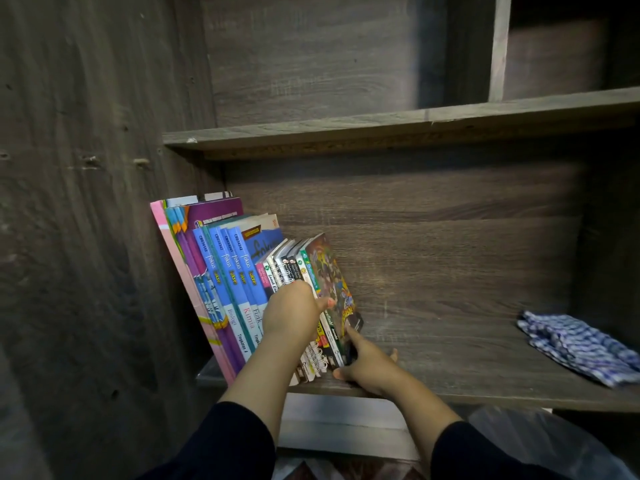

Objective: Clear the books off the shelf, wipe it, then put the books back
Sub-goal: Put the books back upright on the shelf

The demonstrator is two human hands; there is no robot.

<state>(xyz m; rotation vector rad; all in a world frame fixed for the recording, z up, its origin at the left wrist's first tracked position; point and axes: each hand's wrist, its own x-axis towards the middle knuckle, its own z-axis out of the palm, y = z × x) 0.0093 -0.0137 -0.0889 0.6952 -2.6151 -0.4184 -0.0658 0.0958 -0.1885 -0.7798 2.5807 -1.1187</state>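
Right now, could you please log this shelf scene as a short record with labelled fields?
books: a row leaning left against the shelf's left wall
outermost book: comic book at the right end of the row
left hand: on the spines of the small books, thumb against the comic book
right hand: at the comic book's lower edge, index finger on its cover
cloth: blue checked cloth, crumpled at the right end of the shelf board
upper shelf: nothing seen on it

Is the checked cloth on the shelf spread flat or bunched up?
Bunched up: the cloth lies in crumpled folds at the right end of the shelf, apart from the books.
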